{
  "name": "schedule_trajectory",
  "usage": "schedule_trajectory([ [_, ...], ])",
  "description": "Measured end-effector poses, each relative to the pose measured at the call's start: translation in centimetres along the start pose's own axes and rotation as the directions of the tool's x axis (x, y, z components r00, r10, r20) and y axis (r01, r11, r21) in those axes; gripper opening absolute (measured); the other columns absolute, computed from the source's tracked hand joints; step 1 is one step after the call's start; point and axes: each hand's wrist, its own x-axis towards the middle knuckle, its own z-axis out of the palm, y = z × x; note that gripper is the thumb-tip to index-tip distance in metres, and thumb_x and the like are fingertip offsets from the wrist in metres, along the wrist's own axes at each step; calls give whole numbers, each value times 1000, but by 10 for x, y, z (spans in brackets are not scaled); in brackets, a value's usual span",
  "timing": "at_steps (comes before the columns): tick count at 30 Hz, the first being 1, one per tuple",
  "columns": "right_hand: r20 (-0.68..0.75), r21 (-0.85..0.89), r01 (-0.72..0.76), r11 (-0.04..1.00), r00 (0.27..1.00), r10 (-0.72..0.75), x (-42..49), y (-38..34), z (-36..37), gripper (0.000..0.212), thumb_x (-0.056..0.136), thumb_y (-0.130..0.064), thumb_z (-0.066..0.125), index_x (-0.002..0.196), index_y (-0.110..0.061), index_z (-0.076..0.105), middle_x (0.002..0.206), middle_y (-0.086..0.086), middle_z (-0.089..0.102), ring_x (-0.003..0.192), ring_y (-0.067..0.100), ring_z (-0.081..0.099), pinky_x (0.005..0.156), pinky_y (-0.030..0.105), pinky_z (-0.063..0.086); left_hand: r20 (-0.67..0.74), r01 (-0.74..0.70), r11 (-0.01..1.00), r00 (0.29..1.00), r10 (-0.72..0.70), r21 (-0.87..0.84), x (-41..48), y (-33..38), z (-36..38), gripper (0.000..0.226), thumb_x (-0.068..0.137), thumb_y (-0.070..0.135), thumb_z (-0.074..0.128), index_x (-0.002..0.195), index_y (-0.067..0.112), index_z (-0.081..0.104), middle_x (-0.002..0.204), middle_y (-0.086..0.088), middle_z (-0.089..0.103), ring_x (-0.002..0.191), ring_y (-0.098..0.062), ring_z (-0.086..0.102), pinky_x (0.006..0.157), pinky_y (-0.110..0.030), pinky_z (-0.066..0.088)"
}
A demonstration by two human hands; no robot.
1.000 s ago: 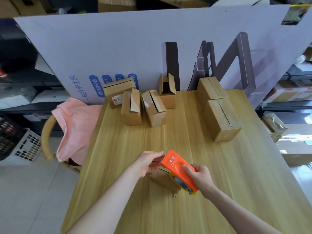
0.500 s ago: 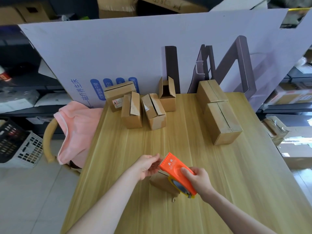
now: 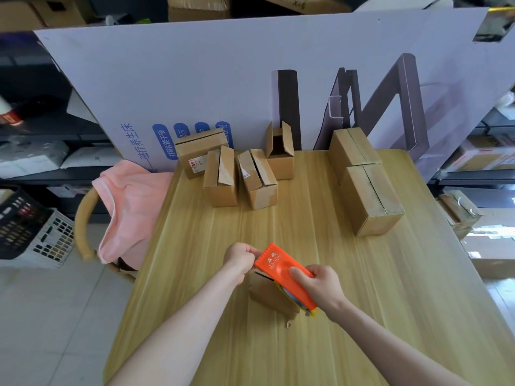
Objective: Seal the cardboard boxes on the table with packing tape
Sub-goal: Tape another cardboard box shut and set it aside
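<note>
Under dispenser (image 3: 278, 267): sm. brown box (image 3: 266, 295)

- A small box (image 3: 267, 295) sits on the bench (image 3: 362, 274), midway between its left and right edges, nearer its near edge.
- The tape dispenser (image 3: 278, 267) is above that box, with the right hand (image 3: 320, 285) gripping it and the left hand (image 3: 241, 256) pinching its far-left end.
- A cluster of four boxes (image 3: 220, 179) stands at the far left corner.
- A larger box (image 3: 370, 199) stands towards the right edge, and a second larger box (image 3: 352, 147) touches it from behind.
- A board (image 3: 223, 79) stands behind the far edge.
- A chair (image 3: 83, 213) stands beside the left edge.
</note>
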Motion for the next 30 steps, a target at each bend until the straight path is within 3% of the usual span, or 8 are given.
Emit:
schedule_trajectory([
  [4,-27,-75,11,997,1000,-13,0,-9,5,37,81,-41,71,71,-5,69,66,13,71,56,29,67,54,47,55,-58,-4,1000,998,4,-9,3,-4,0,32,80,-10,46,68,11,66,69,-1,69,62,-13,65,57,-23,51],
  [11,-19,-198,41,979,999,-46,-4,-24,7,54,80,-44,68,76,9,64,74,25,68,64,42,66,52,53,52,-121,4,1000,993,-7,-19,5,-11,-2,35,81,-8,43,68,15,67,75,0,71,68,-15,66,57,-23,46],
  [13,-13,-253,40,967,999,-45,-6,-28,6,53,80,-45,67,74,8,63,75,24,69,59,38,65,52,51,53,-136,8,1000,991,-10,-15,4,-14,-1,36,80,-7,43,67,16,66,76,0,71,69,-14,65,54,-22,44],
  [19,-22,-410,11,912,1000,-22,-12,-26,-4,51,81,-50,64,78,1,68,77,15,71,55,29,64,53,46,56,-195,24,1000,981,-26,-13,13,-33,-20,19,84,7,65,68,16,68,70,-3,68,64,-18,60,66,-25,49],
  [27,-45,-602,-42,797,999,19,-7,-29,-11,45,77,-57,59,78,-13,71,71,-1,69,59,18,68,52,34,58,-172,49,998,984,-54,-32,10,-51,-5,13,86,13,67,74,14,67,71,-3,67,68,-19,60,64,-24,45],
  [30,-24,-586,-39,810,999,31,-3,-29,-10,47,77,-57,59,76,-12,70,70,0,69,59,19,68,46,28,53,-184,58,997,981,-65,-42,9,-55,-4,12,87,16,66,76,12,68,73,-4,67,71,-20,61,64,-24,43],
])
